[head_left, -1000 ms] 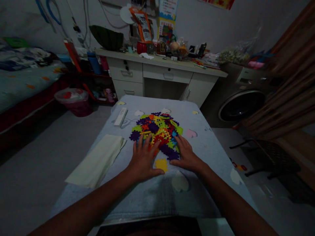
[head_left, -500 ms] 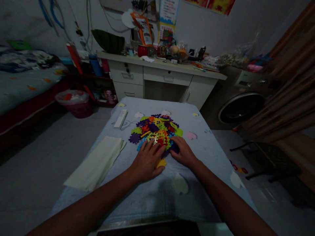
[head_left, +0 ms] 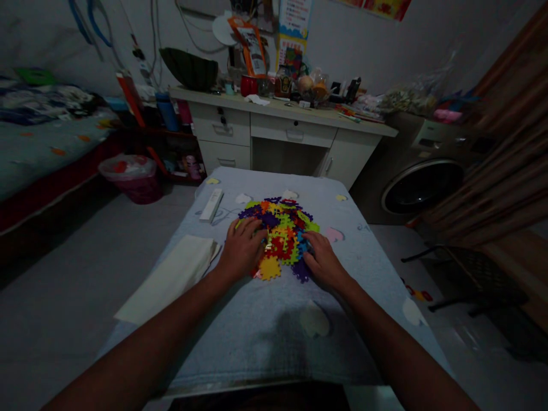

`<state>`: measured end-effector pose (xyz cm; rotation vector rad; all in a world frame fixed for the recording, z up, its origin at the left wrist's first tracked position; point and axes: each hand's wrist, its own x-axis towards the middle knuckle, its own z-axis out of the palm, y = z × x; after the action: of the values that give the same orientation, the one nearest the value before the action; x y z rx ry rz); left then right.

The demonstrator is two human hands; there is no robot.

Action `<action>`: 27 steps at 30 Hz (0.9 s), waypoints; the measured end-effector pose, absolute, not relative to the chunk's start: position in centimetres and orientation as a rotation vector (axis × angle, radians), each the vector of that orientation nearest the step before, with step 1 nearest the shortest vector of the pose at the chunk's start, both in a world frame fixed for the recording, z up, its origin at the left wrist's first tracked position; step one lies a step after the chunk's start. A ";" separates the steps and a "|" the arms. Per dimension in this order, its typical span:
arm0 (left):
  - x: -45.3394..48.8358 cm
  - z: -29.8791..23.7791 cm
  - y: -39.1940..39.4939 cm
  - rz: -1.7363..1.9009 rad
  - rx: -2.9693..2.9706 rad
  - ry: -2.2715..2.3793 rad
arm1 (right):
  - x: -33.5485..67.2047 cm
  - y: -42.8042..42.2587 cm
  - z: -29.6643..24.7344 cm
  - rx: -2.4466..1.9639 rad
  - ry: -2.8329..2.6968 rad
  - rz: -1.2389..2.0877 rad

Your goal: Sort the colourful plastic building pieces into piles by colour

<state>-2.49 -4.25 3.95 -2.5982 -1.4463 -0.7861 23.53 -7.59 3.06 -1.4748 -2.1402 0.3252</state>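
A heap of flat plastic building pieces with notched edges [head_left: 282,246], in purple, red, orange, yellow, green and blue, lies in the middle of the cloth-covered table. My left hand [head_left: 243,248] rests on the heap's left side, fingers spread and slightly bent over the pieces. On the right side, my right hand [head_left: 323,261] touches the heap's edge with its fingers apart, beside a blue piece. A yellow piece [head_left: 270,268] lies at the near edge between the hands, and a purple piece [head_left: 301,271] sits by my right thumb. Some pieces are hidden under my left hand.
A folded pale cloth [head_left: 171,279] and a white power strip [head_left: 211,205] lie on the table's left side. Beyond stands a cluttered desk [head_left: 295,123]. A washing machine [head_left: 422,177] is at the right, a lined bin [head_left: 132,182] at the left.
My left hand has shifted left and away, from the near middle to the heap's left side, uncovering red and yellow pieces. My right hand has moved slightly right.
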 end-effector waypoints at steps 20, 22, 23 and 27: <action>-1.7 1.3 -5.3 -0.894 -2.641 -1.824 | 21.1 -5.4 0.6 -1.353 -1.997 0.375; -1.2 1.6 -4.9 -0.942 -2.588 -1.881 | 21.0 -4.7 1.5 -1.322 -1.991 0.407; -1.1 1.9 -4.6 -0.966 -2.561 -1.903 | 21.0 -4.3 2.0 -1.308 -1.991 0.422; -1.0 2.9 -2.7 -1.091 -2.453 -1.942 | 21.6 -2.6 4.0 -1.252 -1.948 0.397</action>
<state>-1.02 -2.72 2.89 -2.4529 -1.9421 -1.0912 21.58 -2.64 3.96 -1.2516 -1.9484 0.3970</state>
